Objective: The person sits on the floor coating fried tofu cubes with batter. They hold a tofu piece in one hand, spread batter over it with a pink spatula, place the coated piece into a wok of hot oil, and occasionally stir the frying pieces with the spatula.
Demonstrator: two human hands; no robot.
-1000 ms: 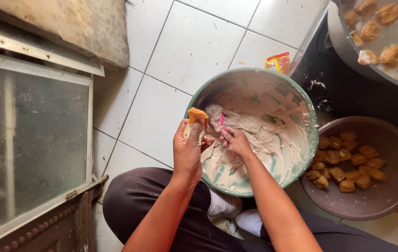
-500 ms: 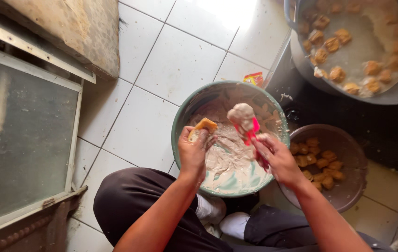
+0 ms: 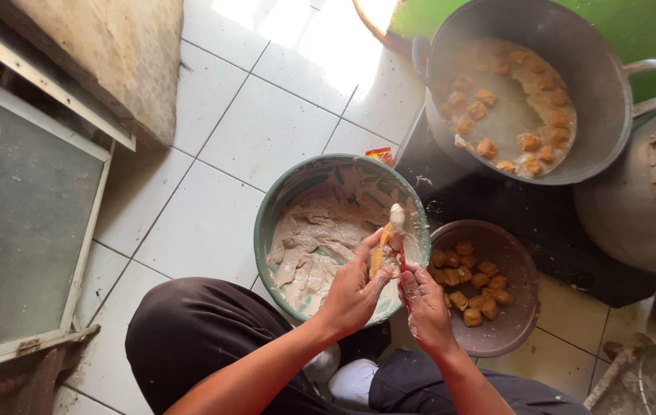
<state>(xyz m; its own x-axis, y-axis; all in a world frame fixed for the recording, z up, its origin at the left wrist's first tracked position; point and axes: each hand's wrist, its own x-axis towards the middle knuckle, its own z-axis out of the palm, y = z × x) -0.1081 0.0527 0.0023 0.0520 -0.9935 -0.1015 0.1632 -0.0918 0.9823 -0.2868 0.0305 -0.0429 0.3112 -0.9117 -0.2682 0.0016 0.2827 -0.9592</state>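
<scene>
1. Head view: left hand (image 3: 355,296) gripped a yellow tofu piece (image 3: 381,253), fingers curled around it, above the right rim of the green bowl (image 3: 282,201) of pale batter.
2. Right hand (image 3: 424,303) touched the tofu piece from the right, fingers pinched narrow on a red-handled tool (image 3: 402,265); pale batter sat on the piece's top.
3. Brown basket (image 3: 512,330) of fried pieces just right of the bowl.
4. Grey pot (image 3: 601,100) with floating pieces up-right of the bowl, well apart.

bowls: 2 (image 3: 282,201) (image 3: 524,330) | pots: 2 (image 3: 605,115) (image 3: 628,223) | hands: 2 (image 3: 355,292) (image 3: 426,303)
</scene>
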